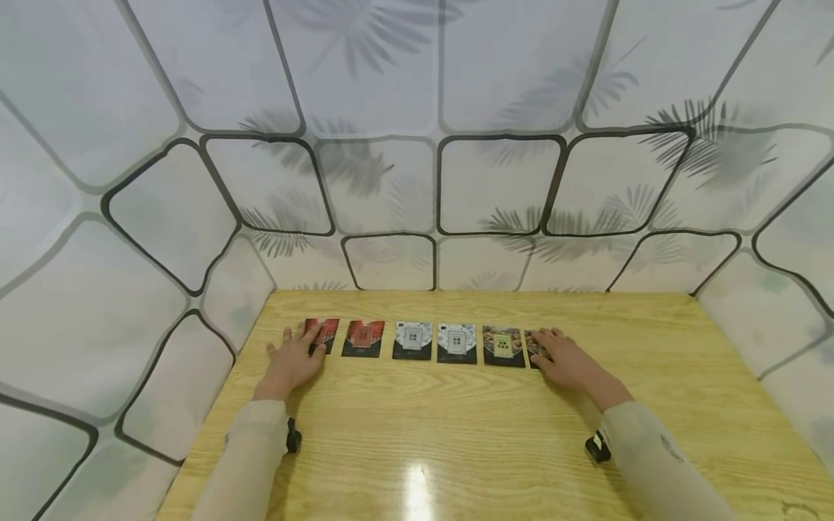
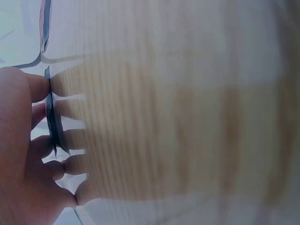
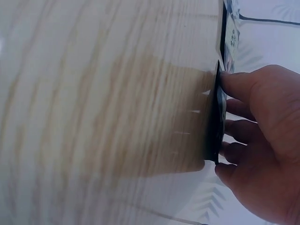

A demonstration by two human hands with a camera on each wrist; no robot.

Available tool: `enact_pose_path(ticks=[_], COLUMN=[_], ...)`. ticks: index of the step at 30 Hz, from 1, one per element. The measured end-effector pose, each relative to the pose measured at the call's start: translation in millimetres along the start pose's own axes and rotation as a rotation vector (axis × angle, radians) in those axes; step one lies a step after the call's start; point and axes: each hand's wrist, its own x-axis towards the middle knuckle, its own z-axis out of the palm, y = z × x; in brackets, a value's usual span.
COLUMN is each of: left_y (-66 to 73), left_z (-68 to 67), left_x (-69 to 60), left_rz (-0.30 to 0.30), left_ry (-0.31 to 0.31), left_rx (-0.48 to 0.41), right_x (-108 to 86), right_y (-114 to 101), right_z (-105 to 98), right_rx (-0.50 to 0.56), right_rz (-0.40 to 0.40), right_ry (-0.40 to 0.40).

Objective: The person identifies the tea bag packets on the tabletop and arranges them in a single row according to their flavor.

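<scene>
Several flat rectangular packets lie side by side in a row across the wooden table in the head view. My left hand (image 1: 291, 365) rests on the leftmost red-and-black packet (image 1: 330, 333), fingers spread over its left part and thumb at its lower edge. At the row's right end, my right hand (image 1: 565, 359) covers most of a dark packet (image 1: 533, 349), with fingertips and thumb touching it. Between them lie another red packet (image 1: 363, 339), two white-and-black packets (image 1: 412, 341) and a dark packet with a yellow label (image 1: 503, 346). Both wrist views show fingertips against the packets.
A pale wooden table (image 1: 417, 412) extends in front of the row and to both sides. Behind and around it stand white fabric walls (image 1: 384, 188) with dark line and leaf patterns. Each wrist carries a small black device (image 1: 598, 447).
</scene>
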Motion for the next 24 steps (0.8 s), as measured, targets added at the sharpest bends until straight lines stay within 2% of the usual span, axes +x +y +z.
enact_pose_path(ticks=[8, 17, 24], left_y=[1.9, -2.3, -5.7], left_z=[-0.9, -2.1, -7.7], left_x=[1.1, -0.3, -1.8], left_rz=[0.005, 0.022, 0.02], left_ry=[-0.003, -0.012, -0.007], left_rx=[-0.031, -0.068, -0.116], right_x=[-1.3, -3.5, 2.1], right_y=[-0.4, -6.1, -10.5], right_z=[-4.9, -14.6, -31.3], right_rx=[-0.02, -0.017, -0.025], right_rz=[0.009, -0.002, -0.005], right_ry=[-0.014, 0.057, 0.096])
